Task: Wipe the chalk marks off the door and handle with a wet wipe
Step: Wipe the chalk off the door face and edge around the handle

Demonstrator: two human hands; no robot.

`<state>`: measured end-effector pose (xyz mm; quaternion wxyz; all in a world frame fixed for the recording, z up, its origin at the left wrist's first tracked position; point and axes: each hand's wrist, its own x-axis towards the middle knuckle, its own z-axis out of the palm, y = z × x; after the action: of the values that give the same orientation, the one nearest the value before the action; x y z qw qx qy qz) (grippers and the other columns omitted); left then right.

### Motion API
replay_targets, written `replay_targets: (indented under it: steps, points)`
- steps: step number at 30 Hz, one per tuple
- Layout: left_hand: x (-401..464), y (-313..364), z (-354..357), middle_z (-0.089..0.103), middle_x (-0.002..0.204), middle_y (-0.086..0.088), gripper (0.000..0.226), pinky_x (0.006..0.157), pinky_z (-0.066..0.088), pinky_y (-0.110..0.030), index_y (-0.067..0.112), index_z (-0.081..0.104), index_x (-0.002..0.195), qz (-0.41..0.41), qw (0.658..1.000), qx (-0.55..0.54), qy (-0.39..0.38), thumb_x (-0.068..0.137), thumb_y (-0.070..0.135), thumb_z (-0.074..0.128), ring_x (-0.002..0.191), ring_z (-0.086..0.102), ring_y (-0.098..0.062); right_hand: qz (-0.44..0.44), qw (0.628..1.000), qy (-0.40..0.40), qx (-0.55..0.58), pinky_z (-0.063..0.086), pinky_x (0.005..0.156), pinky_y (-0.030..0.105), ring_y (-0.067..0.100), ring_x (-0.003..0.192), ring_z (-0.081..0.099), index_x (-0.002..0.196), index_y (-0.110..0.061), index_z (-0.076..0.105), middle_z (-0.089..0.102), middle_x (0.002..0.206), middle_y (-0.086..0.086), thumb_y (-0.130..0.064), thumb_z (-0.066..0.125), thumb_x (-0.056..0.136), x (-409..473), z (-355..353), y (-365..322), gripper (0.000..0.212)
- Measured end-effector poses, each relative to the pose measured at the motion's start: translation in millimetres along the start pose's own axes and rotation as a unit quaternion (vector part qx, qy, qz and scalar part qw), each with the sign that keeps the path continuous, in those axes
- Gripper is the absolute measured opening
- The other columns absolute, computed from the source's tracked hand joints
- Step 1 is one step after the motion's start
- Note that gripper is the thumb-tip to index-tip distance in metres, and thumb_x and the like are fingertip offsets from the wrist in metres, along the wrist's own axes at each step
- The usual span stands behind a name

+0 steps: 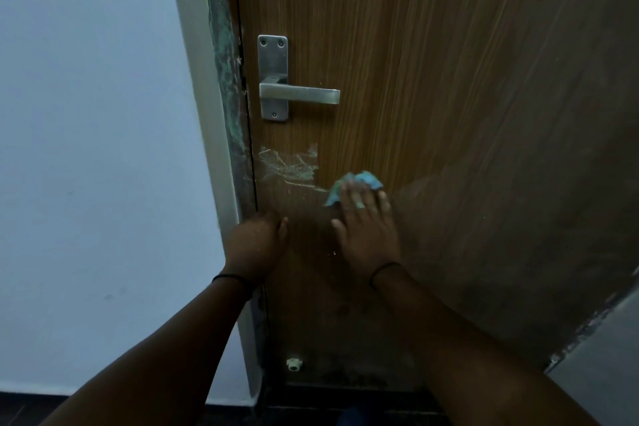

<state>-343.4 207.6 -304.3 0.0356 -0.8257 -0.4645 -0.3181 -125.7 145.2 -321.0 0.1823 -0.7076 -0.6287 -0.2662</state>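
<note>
A brown wooden door [432,79] fills the view, with a silver lever handle [300,94] on a metal plate at its left side. Whitish chalk marks [288,166] are smeared on the wood just below the handle. My right hand [366,228] lies flat against the door and presses a crumpled light-blue wet wipe [359,181] under its fingers, just right of the chalk marks. My left hand [257,245] rests against the door's left edge below the marks, with its fingers curled and nothing visible in it.
The door frame [224,97], worn and stained green, runs down the left of the door beside a pale wall [93,149]. A small white doorstop [294,364] sits low on the door. Dark floor lies below, and a grey surface [601,367] shows at the lower right.
</note>
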Motion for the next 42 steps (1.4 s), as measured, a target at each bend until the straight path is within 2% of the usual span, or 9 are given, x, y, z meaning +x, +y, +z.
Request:
replay_targets:
  steps: [5,9,16,20,24,29,32,37,42]
  points:
    - [3,11,13,0.053,0.064,0.003,0.031,0.046,0.024,-0.023,0.021,0.053,0.072,0.01,1.0,-0.003,-0.022,0.099,0.036,0.047,0.051,0.044,-0.012,0.241,0.967,0.079,-0.013,0.008,0.121,0.047,0.027,0.15,0.006,0.153,-0.005,0.008,0.012,0.161,0.016,-0.048,0.023,0.101,-2,-26,73,0.069]
    - [4,23,17,0.041,0.058,0.01,0.033,0.044,0.019,-0.021,0.026,0.044,0.068,0.025,0.999,-0.018,-0.036,0.1,0.035,0.047,0.046,0.038,-0.009,0.266,0.958,0.096,0.042,0.009,0.122,0.046,0.027,0.15,0.0,0.153,-0.005,0.002,0.004,0.162,0.017,-0.05,0.018,0.101,12,-33,57,0.071]
    - [-8,-1,8,0.063,0.073,-0.006,0.032,0.054,0.033,-0.028,0.019,0.055,0.073,-0.002,0.999,0.019,-0.035,0.099,0.034,0.046,0.066,0.062,-0.029,0.071,0.995,0.003,0.07,0.003,0.122,0.044,0.023,0.15,-0.002,0.155,-0.012,0.003,0.002,0.163,0.008,-0.052,0.026,0.099,-8,24,-62,0.072]
    - [-10,-11,2,0.067,0.076,-0.008,0.03,0.054,0.029,-0.027,0.016,0.064,0.079,-0.014,0.999,0.023,-0.018,0.098,0.033,0.049,0.066,0.063,-0.028,-0.046,0.998,-0.012,0.032,0.002,0.122,0.043,0.018,0.15,0.0,0.155,-0.017,0.007,0.009,0.163,0.002,-0.05,0.031,0.099,15,21,-67,0.07]
    - [-3,-6,9,0.059,0.069,-0.003,0.032,0.049,0.025,-0.026,0.02,0.054,0.073,-0.012,0.999,0.007,-0.036,0.1,0.034,0.045,0.059,0.056,-0.022,-0.052,0.998,-0.042,0.009,-0.001,0.121,0.041,0.016,0.15,0.006,0.155,-0.022,0.003,0.009,0.162,-0.001,-0.052,0.028,0.099,-7,22,-12,0.068]
    - [0,12,19,0.037,0.06,0.012,0.029,0.045,0.019,-0.02,0.026,0.045,0.073,0.0,0.998,-0.011,-0.06,0.101,0.035,0.043,0.048,0.036,-0.002,0.041,0.998,-0.025,-0.044,0.003,0.122,0.044,0.02,0.151,0.002,0.155,-0.017,0.0,0.004,0.163,0.003,-0.051,0.019,0.101,-30,9,59,0.066]
    - [-6,14,27,0.05,0.065,0.008,0.031,0.047,0.026,-0.022,0.024,0.056,0.079,-0.007,0.997,-0.022,-0.075,0.102,0.038,0.041,0.05,0.038,-0.003,0.076,0.997,-0.012,-0.014,0.003,0.122,0.043,0.021,0.151,-0.002,0.155,-0.016,0.0,0.002,0.163,0.005,-0.051,0.023,0.1,-30,14,36,0.07]
    - [-16,-8,23,0.068,0.082,-0.007,0.036,0.058,0.038,-0.028,0.015,0.066,0.09,-0.019,0.996,0.025,-0.083,0.101,0.038,0.041,0.071,0.064,-0.025,-0.086,0.994,-0.066,0.008,0.008,0.121,0.044,0.02,0.149,0.012,0.155,-0.019,0.012,0.009,0.162,0.0,-0.051,0.036,0.097,-22,35,-35,0.07]
    - [-16,-25,10,0.069,0.084,-0.012,0.026,0.06,0.046,-0.032,0.013,0.068,0.089,-0.045,0.997,0.034,-0.058,0.098,0.03,0.049,0.075,0.066,-0.033,-0.165,0.983,-0.075,-0.011,0.006,0.122,0.043,0.018,0.149,0.013,0.155,-0.019,0.01,0.015,0.162,0.0,-0.049,0.035,0.098,0,35,-53,0.069]
